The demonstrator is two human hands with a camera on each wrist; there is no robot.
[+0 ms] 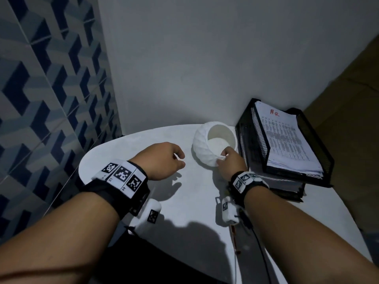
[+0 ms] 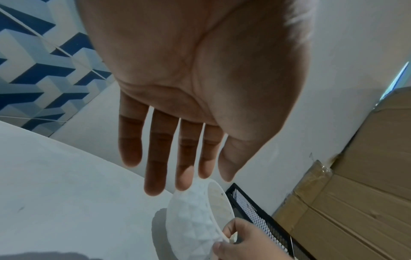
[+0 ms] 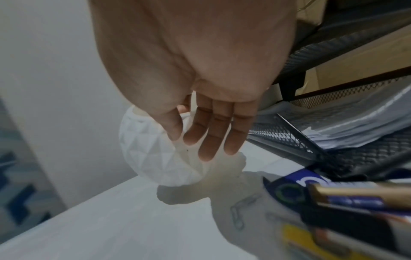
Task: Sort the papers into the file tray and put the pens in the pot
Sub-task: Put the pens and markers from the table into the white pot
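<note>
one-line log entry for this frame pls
right hand: pinches white pot rim, pot tilted | left hand: free above table | papers: in file tray | pot: empty

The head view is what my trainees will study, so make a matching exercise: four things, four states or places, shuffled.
Things:
1 pot
2 papers
3 left hand
4 right hand

States:
A lying in the file tray
B pinching the pot's rim
C holding nothing
D tilted on the table

Pairs: 1-D, 2-A, 3-C, 4-B
</note>
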